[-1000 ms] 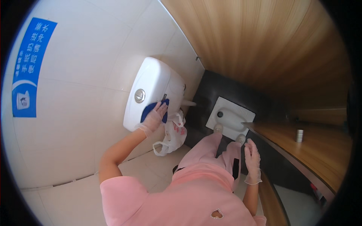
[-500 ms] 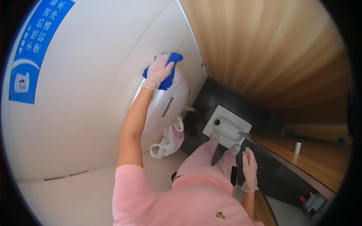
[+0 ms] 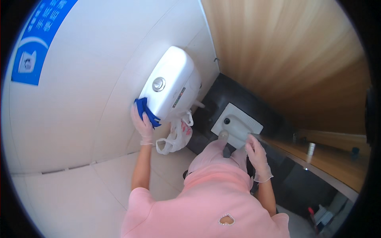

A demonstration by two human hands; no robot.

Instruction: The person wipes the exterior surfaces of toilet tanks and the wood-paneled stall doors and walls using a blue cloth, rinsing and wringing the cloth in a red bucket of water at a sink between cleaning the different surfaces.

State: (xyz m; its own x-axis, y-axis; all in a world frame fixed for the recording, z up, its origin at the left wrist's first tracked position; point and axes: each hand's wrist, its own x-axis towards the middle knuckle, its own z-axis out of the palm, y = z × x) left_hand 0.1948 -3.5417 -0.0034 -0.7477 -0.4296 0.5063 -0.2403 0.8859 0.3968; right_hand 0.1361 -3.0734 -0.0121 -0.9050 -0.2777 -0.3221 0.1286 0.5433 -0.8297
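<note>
My left hand (image 3: 142, 123), in a clear disposable glove, presses a blue cloth (image 3: 147, 113) against the near left end of a white toilet cistern (image 3: 176, 63). The fingers curl around the cloth at the cistern's edge. On the cistern's top sits a round silver flush button (image 3: 158, 84). My right hand (image 3: 258, 156), gloved the same way, hangs at my right side beside the edge of the wooden door, holding nothing, its fingers loosely bent and apart.
A white plastic bag (image 3: 174, 139) hangs below the cistern. The white squat toilet (image 3: 238, 123) is set in a dark floor in front of my feet. A wooden partition (image 3: 285, 51) rises at the far right; a wooden door (image 3: 333, 158) stands at my right. The wall bears a blue sign (image 3: 29, 63).
My left hand has wiped the cloth from the cistern's far end toward me to its near end, uncovering the flush button. My right hand has risen slightly.
</note>
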